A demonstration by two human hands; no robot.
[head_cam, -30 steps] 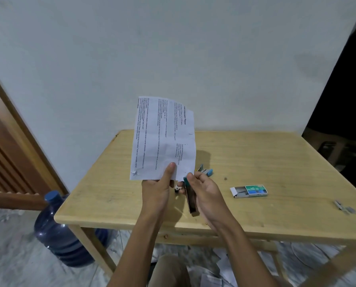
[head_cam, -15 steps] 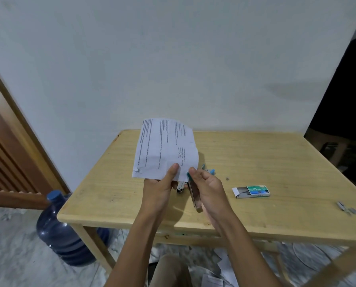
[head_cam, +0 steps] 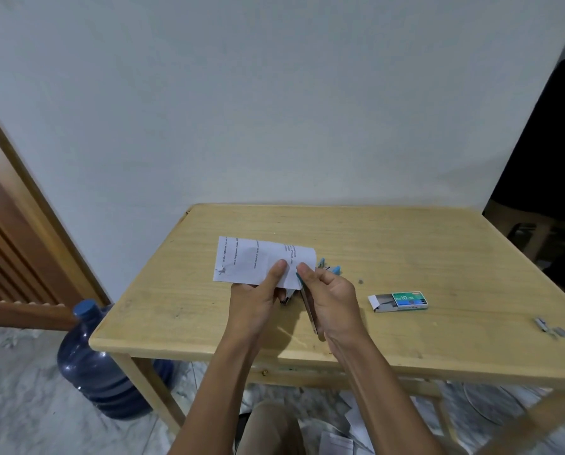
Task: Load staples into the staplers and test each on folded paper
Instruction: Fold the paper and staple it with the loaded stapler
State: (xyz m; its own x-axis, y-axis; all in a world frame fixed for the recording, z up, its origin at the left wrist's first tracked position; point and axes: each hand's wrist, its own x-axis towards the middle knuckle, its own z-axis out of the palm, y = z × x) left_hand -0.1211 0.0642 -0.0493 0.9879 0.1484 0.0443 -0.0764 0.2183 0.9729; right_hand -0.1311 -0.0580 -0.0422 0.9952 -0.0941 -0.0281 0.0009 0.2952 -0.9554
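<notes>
**deskfan:** what's the head cam giving you?

**me:** From where I sit: left hand [head_cam: 258, 297] pinches the folded paper [head_cam: 251, 259], thumb on top, fingers under it, low over the table [head_cam: 406, 251]. Right hand [head_cam: 332, 297] is curled round a stapler [head_cam: 308, 307], nose right at the paper's near right corner. Can't tell if the paper is actually in its mouth.

**deskfan:** anything else lying about?

**me:** A blue stapler [head_cam: 332, 267] peeks out past the paper's right edge. The staple box [head_cam: 399, 302] lies right of my hands, tray slid partly out. Loose staples [head_cam: 550, 327] sit near the table's right edge, and there's a jug [head_cam: 94, 366] on the floor by the left leg.
</notes>
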